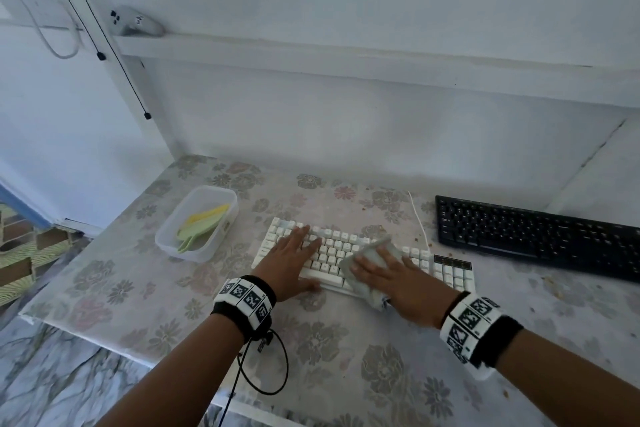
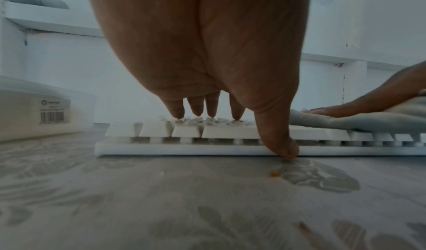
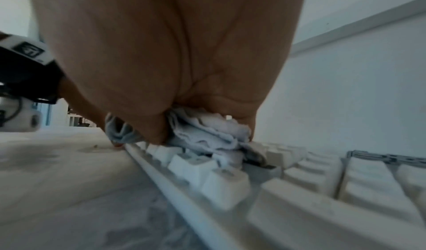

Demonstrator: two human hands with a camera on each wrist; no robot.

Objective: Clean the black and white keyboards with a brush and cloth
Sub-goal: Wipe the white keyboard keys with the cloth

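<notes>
The white keyboard [image 1: 446, 274] lies at the middle of the flowered table. My left hand [image 1: 294, 260] lies flat on its left half, straight fingers [image 2: 177, 110] on the keys and the thumb against the front edge of the white keyboard [image 2: 161, 147]. My right hand [image 1: 384, 276] presses a folded pale grey cloth [image 1: 372, 255] onto the keys at its middle, fingers stretched over it. The cloth [image 3: 207, 133] is bunched under my palm on the keycaps of the white keyboard [image 3: 299, 199]. The black keyboard [image 1: 540, 236] lies at the right rear, untouched.
A clear plastic tub [image 1: 194, 246] at the left rear holds yellow and green brushes [image 1: 201, 224]. Crumbs dot the tablecloth [image 1: 346, 357] near the black keyboard. A white shelf [image 1: 346, 55] and the wall stand behind. The table's left edge drops to the floor.
</notes>
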